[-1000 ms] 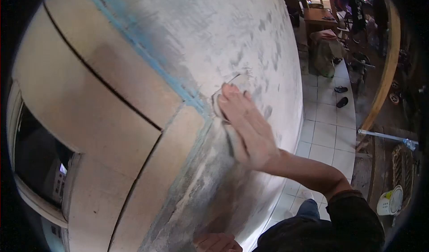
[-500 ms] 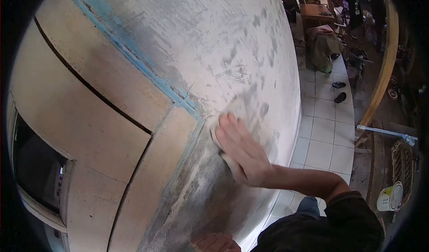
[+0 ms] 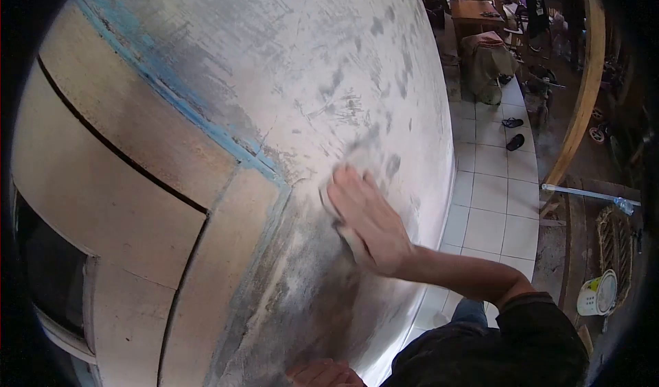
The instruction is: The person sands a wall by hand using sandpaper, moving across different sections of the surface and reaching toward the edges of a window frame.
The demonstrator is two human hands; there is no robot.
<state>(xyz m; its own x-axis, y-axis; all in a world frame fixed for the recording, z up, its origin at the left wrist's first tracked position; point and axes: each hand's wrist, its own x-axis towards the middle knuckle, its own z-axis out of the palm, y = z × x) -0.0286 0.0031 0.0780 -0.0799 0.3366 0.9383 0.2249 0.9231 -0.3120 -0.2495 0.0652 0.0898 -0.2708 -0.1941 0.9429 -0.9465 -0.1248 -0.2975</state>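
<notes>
My right hand [image 3: 371,219] presses flat against a patchy white and grey wall [image 3: 322,106], over a thin pale sheet of sandpaper [image 3: 327,202] whose edge shows beside the fingers. It works just right of the corner of a beige wooden frame [image 3: 247,208] edged in worn blue paint. At the bottom edge of the view, my left hand [image 3: 324,373] is close to the wall's dark lower patch. Its fingers look curled, and the frame edge cuts off the rest.
A white tiled walkway [image 3: 487,191] runs along the wall, with black sandals [image 3: 515,142] on it. Farther off are a cloth-covered heap [image 3: 487,61] and a wooden table [image 3: 473,11]. At right stand a wooden post [image 3: 583,106], a pale pole [image 3: 583,193] and a white bucket [image 3: 596,296].
The whole view has shifted, so the frame and walkway sit farther left. My right hand stays on the wall with the sandpaper, now slightly farther from the blue corner.
</notes>
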